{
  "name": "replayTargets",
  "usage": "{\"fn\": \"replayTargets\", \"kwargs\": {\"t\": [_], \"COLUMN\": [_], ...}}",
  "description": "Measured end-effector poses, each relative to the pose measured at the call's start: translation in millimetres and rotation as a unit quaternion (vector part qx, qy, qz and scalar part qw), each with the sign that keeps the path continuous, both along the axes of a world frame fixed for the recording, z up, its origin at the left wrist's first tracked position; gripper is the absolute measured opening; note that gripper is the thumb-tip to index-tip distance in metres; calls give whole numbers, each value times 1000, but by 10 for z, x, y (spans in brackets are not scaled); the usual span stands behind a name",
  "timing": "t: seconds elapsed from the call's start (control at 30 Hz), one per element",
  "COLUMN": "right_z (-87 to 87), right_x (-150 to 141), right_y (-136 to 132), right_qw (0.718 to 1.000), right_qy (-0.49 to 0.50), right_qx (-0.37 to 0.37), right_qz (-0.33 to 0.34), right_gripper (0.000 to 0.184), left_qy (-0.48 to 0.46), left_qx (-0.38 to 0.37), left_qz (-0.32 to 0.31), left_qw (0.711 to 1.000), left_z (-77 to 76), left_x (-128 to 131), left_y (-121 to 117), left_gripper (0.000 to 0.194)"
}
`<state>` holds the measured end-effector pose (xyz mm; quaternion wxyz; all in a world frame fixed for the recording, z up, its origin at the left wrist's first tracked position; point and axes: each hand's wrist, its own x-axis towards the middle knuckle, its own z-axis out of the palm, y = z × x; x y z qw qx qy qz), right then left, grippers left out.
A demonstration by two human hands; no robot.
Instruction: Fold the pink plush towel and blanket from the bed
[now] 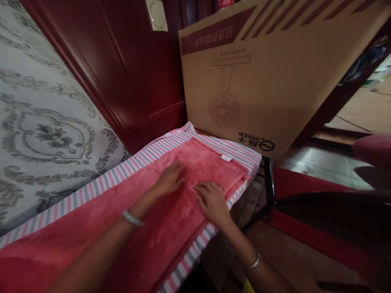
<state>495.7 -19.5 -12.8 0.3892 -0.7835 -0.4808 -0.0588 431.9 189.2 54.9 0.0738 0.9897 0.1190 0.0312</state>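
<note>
Left forearm (100,240) and right forearm (244,248) come in closest to the lens, angled inward from opposite lower corners so that both hands meet over one stretch of cloth. Largest around them is the patterned wall (51,138), running along the far left, with a dark red wooden panel (122,61) next to it. Against that panel stands a big cardboard box (275,89), its lettering (255,141) upside down, probably just parked in the corner. Below it a striped cover (91,190) spreads over a narrow surface and hangs past the near edge, likely as a protective layer; what bears it is hidden. On top lies the pink blanket (122,195), lengthwise along the stripes, folded layers showing at its right end, perhaps so it fits within the cover's width. Left hand (169,179) is palm down, fingers loosely extended, gripping nothing; blur hides whether it presses. Right hand (212,203), also unclenched, rests near the blanket's near edge with fingers slightly bent, seemingly to steady the pile without pinching it. Smaller are the bracelets (132,218), one on each arm, and last a white label (226,158) at the blanket's far edge.
</note>
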Motion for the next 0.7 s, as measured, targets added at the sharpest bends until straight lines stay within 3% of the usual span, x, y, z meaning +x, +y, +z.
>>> {"fn": "replayTargets", "kwargs": {"t": [0.17, 0.33, 0.43, 0.57, 0.7], "right_z": [-5, -37, -35, -47, -36], "right_x": [-8, 140, 404, 838, 1094], "right_y": [25, -29, -207, -506, -680], "right_qw": [1000, 996, 985, 962, 961], "right_qy": [-3, -4, -33, -15, 42], "right_qx": [-1, 91, 135, 81, -10], "right_qz": [-5, 3, -97, -260, -272], "right_gripper": [27, 31, 35, 46, 45], "left_qy": [-30, -86, -71, -69, -71], "left_qx": [-16, 52, 71, 85, 83], "left_qz": [-99, -89, -59, -8, 20], "left_qw": [994, 991, 993, 994, 994], "left_z": [-135, -270, -273, -337, -441], "left_x": [-813, -1457, -1637, -1758, -1820], "left_y": [-655, -1089, -1180, -1223, -1257], "left_gripper": [52, 38, 24, 23, 28]}}
